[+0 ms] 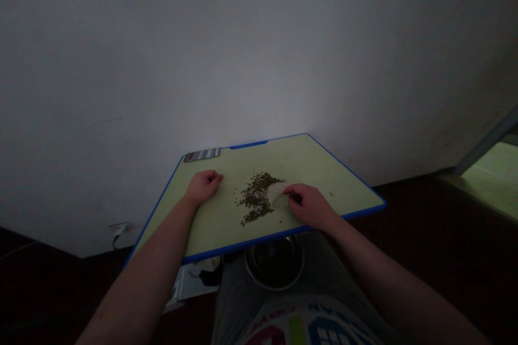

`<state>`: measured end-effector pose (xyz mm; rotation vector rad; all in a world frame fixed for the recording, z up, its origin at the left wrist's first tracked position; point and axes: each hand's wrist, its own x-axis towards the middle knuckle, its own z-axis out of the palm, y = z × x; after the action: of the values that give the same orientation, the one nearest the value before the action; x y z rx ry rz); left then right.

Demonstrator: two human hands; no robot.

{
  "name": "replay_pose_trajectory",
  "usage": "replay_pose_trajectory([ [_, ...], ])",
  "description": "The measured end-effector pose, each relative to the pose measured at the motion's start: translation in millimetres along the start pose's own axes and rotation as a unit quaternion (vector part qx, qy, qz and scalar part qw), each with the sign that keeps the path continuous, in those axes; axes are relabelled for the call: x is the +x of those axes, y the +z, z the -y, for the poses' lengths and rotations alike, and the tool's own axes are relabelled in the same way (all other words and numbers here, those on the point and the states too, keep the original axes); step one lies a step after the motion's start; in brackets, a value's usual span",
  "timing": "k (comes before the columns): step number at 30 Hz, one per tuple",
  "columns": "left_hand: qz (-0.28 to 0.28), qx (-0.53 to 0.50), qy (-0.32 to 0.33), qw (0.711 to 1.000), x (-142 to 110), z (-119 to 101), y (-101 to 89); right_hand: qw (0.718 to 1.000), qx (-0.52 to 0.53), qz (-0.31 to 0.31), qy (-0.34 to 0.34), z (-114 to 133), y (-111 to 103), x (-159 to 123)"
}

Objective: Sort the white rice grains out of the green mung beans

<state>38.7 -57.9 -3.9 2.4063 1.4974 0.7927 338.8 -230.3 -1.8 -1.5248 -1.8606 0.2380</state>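
Note:
A loose pile of small dark green-brown beans or seeds [256, 197] lies spread over the middle of a pale yellow tabletop [226, 237]. My right hand [309, 205] is at the pile's right side, its thumb and fingers closed on the edge of a pale, partly see-through round disc [277, 194]. The disc lies against the right part of the pile; its exact kind is unclear. To the left of the pile my left hand [203, 186] rests on the table, apart from the seeds, with its fingers curled. Whether anything is inside those fingers is hidden.
A phone [202, 154] lies at the table's back left corner. Blue trim [352, 214] runs round the tabletop. Below the front edge, a dark round bowl [275, 264] sits on my lap. A wall [259, 64] stands behind the table, with a plugged-in cable [120, 230] low at left.

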Motion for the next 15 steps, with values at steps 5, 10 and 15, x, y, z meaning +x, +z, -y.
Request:
replay_pose_trajectory([
  [5,-0.001,0.007,0.01,1.0,0,-1,0.1,1.0,0.002,0.001,-0.005,-1,-3,-3],
  [10,-0.004,0.005,0.013,1.0,0,1,0.8,0.999,0.021,0.026,0.001,3,-8,-6],
  [15,-0.001,-0.004,0.0,1.0,1,2,1.9,0.997,0.037,0.07,-0.021,4,-16,-12],
])
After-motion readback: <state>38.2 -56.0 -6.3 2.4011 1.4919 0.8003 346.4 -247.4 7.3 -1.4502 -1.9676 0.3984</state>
